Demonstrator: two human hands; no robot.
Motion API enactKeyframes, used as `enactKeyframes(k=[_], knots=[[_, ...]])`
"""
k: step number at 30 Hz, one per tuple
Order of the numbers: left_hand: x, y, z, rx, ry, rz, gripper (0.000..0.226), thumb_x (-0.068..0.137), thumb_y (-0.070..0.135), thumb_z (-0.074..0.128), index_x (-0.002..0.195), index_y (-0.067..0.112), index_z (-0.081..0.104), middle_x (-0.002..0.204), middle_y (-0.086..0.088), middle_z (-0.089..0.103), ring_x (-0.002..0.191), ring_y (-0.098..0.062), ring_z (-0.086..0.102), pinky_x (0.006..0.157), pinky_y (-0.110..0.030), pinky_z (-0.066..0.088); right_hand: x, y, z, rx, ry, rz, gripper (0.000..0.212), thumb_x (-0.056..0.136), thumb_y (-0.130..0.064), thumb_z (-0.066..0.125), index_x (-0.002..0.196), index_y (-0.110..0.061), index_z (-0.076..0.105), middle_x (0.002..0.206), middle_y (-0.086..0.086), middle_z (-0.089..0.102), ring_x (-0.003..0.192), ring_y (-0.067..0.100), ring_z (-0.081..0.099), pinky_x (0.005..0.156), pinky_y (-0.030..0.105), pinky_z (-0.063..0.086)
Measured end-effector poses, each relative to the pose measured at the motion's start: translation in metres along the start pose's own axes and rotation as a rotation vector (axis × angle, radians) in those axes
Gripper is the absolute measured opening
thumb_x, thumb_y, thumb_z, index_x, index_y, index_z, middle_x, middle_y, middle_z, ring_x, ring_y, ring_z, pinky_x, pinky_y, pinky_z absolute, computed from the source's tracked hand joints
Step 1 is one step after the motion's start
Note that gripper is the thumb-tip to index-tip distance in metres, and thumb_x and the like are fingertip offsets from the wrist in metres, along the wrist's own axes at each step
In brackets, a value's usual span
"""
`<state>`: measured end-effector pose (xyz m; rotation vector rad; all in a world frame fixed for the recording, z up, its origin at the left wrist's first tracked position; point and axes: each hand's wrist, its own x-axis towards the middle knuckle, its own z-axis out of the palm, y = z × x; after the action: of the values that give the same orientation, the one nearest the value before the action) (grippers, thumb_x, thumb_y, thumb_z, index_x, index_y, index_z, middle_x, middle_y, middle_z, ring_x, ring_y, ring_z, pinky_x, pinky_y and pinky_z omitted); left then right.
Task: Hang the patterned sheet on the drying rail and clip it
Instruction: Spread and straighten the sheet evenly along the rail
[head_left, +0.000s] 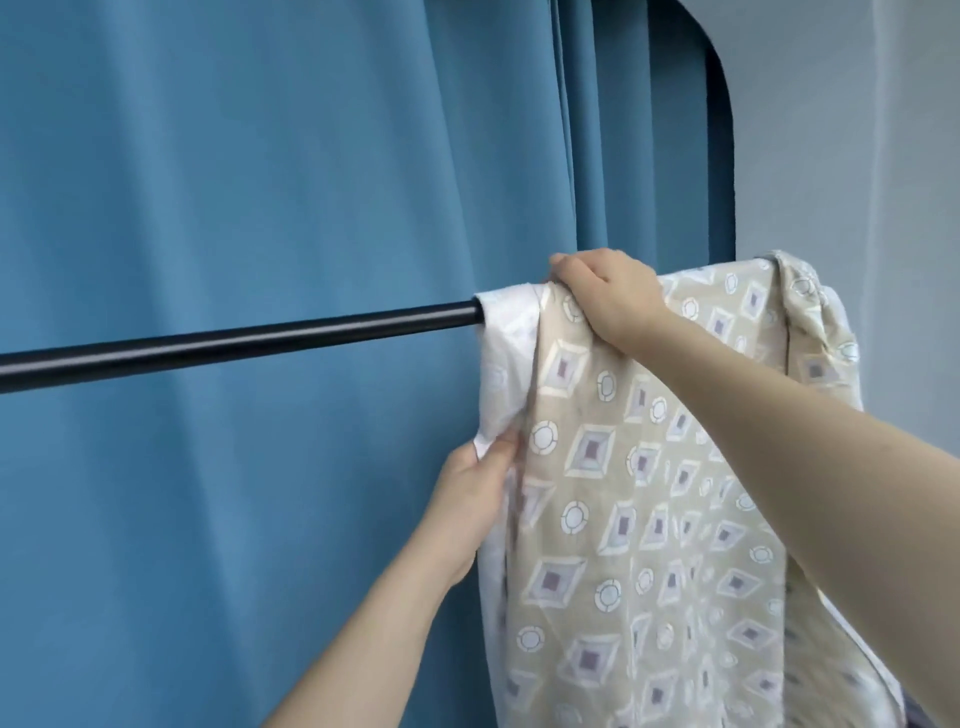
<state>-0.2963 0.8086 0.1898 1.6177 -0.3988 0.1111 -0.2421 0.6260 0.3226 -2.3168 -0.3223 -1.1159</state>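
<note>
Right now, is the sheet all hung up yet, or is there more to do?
Partly. The patterned sheet is already draped over the black rail, but bunched at one end. The right hand holds it on top of the rail while the left hand grips its white edge lower down. Spreading it along the bare rail and clipping are left; no clip shows.

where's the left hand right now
In the head view, lower centre, the left hand grips the patterned sheet's white left edge, below the black rail.
</note>
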Motion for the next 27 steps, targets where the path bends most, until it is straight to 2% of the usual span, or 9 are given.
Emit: enactKeyframes(k=[4, 7, 9, 12, 15, 19, 22, 24, 27], knots=[[-0.022, 0.011, -0.013, -0.093, 0.313, 0.177, 0.027, 0.099, 0.036, 0.05, 0.093, 0.018, 0.069, 0.094, 0.002, 0.072, 0.09, -0.011, 0.067, 0.085, -0.031, 0.049, -0.003, 0.008, -0.005, -0.181, 0.022, -0.026, 0.053, 0.102, -0.042, 0.029, 0.057, -0.014, 0.033, 0.055, 0.001, 0.045, 0.067, 0.029, 0.046, 0.06, 0.036, 0.031], [-0.038, 0.037, -0.027, -0.325, 0.306, 0.159, 0.028, 0.101, 0.031, 0.048, 0.101, 0.013, 0.07, 0.098, -0.005, 0.075, 0.097, -0.019, 0.07, 0.094, -0.04, 0.051, -0.004, 0.008, -0.004, -0.216, 0.031, -0.052, 0.054, 0.099, -0.048, 0.024, 0.058, -0.014, 0.03, 0.055, 0.002, 0.043, 0.064, 0.031, 0.047, 0.06, 0.037, 0.033], [-0.049, 0.056, -0.037, -0.34, 0.164, -0.034, 0.036, 0.098, 0.04, 0.052, 0.108, 0.011, 0.07, 0.098, -0.009, 0.075, 0.093, -0.024, 0.071, 0.091, -0.042, 0.053, -0.004, 0.003, -0.001, -0.217, 0.041, -0.063, 0.055, 0.093, -0.054, 0.019, 0.06, -0.013, 0.034, 0.057, 0.005, 0.046, 0.065, 0.031, 0.049, 0.063, 0.039, 0.037], [-0.07, 0.075, -0.056, -0.146, -0.335, -0.392, 0.051, 0.086, 0.053, 0.062, 0.118, 0.015, 0.07, 0.114, -0.015, 0.069, 0.106, -0.033, 0.065, 0.094, -0.046, 0.051, -0.003, -0.002, 0.004, -0.204, 0.042, -0.043, 0.061, 0.094, -0.056, 0.02, 0.064, -0.01, 0.044, 0.062, 0.01, 0.057, 0.068, 0.032, 0.054, 0.07, 0.041, 0.045], [-0.085, 0.073, -0.077, -0.047, -0.487, -0.319, 0.042, 0.081, 0.024, 0.069, 0.119, 0.007, 0.067, 0.123, -0.017, 0.065, 0.115, -0.032, 0.061, 0.099, -0.042, 0.049, -0.002, -0.001, 0.003, -0.256, 0.022, -0.033, 0.057, 0.1, -0.05, 0.023, 0.063, -0.011, 0.043, 0.064, 0.009, 0.056, 0.071, 0.033, 0.055, 0.07, 0.04, 0.044], [-0.101, 0.094, -0.084, 0.023, -0.148, -0.157, 0.033, 0.083, 0.03, 0.069, 0.109, 0.011, 0.071, 0.107, -0.01, 0.073, 0.102, -0.027, 0.069, 0.096, -0.045, 0.051, -0.001, 0.006, -0.003, -0.301, -0.017, -0.019, 0.062, 0.095, -0.05, 0.02, 0.079, -0.005, 0.059, 0.075, 0.013, 0.063, 0.078, 0.036, 0.057, 0.071, 0.039, 0.044], [-0.097, 0.137, -0.086, 0.402, 0.326, 0.135, 0.031, 0.09, 0.042, 0.057, 0.09, 0.014, 0.069, 0.086, -0.005, 0.073, 0.087, -0.03, 0.07, 0.085, -0.039, 0.054, 0.002, 0.01, -0.005, -0.329, -0.072, -0.009, 0.06, 0.097, -0.048, 0.02, 0.087, -0.008, 0.064, 0.083, 0.014, 0.065, 0.083, 0.036, 0.057, 0.075, 0.039, 0.046], [-0.081, 0.177, -0.098, 0.731, 0.627, 0.352, 0.026, 0.094, 0.035, 0.049, 0.089, 0.013, 0.062, 0.091, -0.009, 0.068, 0.09, -0.036, 0.062, 0.075, -0.037, 0.048, 0.007, 0.009, -0.005, -0.35, -0.108, -0.005, 0.06, 0.098, -0.048, 0.021, 0.086, -0.008, 0.064, 0.083, 0.014, 0.065, 0.084, 0.035, 0.057, 0.074, 0.038, 0.044], [-0.05, 0.224, -0.116, 1.258, 0.791, 0.414, 0.013, 0.094, 0.025, 0.046, 0.098, 0.013, 0.05, 0.106, -0.015, 0.061, 0.086, -0.035, 0.049, 0.071, -0.036, 0.034, 0.008, 0.003, -0.009, -0.366, -0.176, 0.04, 0.054, 0.1, -0.043, 0.022, 0.088, -0.009, 0.062, 0.087, 0.013, 0.063, 0.089, 0.035, 0.056, 0.076, 0.037, 0.043]])
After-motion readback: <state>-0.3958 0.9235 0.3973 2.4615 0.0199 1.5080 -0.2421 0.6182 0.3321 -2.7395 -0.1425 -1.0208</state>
